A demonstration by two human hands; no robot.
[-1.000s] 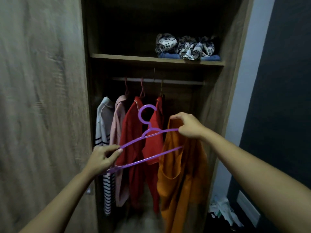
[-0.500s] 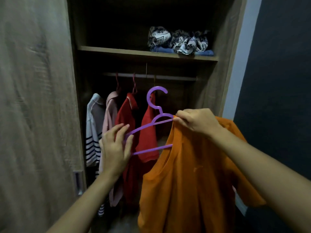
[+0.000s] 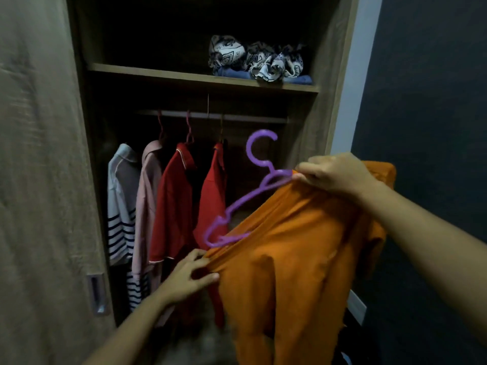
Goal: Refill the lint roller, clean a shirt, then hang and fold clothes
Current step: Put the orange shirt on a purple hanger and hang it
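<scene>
Hanging partly over a purple hanger [image 3: 247, 196], an orange shirt [image 3: 290, 259] was held up by a person's two hands in front of an open wardrobe. The right hand [image 3: 334, 173], fingers curled, pinched the shirt's top edge at the spot where one arm of the hanger ran under the cloth; whether it also gripped the hanger itself could not be told. The left hand [image 3: 189, 275], lower down, pinched a taut edge of the shirt between thumb and curled fingers, just below the hanger's bare end, which stuck out to the left of the fabric. The hanger was tilted, its hook up and clear of the rail [image 3: 237, 117]. On that rail, behind the shirt, hung four garments side by side: a striped white top [image 3: 121, 196], a pink garment [image 3: 149, 196], a red shirt [image 3: 174, 206] with pale piping and a second red garment [image 3: 213, 196]. Above them a wooden shelf [image 3: 184, 76] carried a patterned cloth bundle [image 3: 253, 57] lying on folded blue fabric [image 3: 232, 72]. A sliding door [image 3: 39, 180] with a recessed handle [image 3: 97, 293] stood at the left, and a dark wall [image 3: 434, 101] rose at the right.
</scene>
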